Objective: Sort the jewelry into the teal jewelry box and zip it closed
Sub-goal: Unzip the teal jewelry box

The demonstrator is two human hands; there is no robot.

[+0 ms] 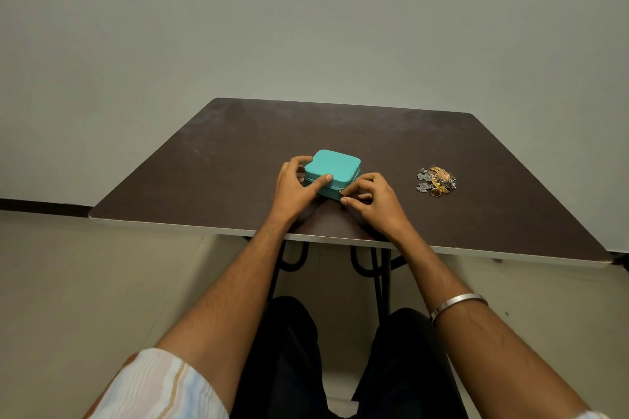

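Both forearms bare from the elbow down. Left arm has a loose sleeve [160, 388] pushed up near the elbow, pale fabric with wavy stripes in white, peach and light blue plus a thin gold line; right forearm wears a plain silver metal bangle [457, 303], and a scrap of similar pale fabric shows at the near right corner. Dark, near-black trousers [289, 360] on both legs.

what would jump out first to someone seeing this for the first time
The bright teal jewelry box stands out first, shut, near the middle of the dark brown table. Both hands are on it: the left hand grips its left side, while the right hand pinches the small gold zipper pull at its near corner. To the right lies a tangled pile of jewelry, apart from the box.
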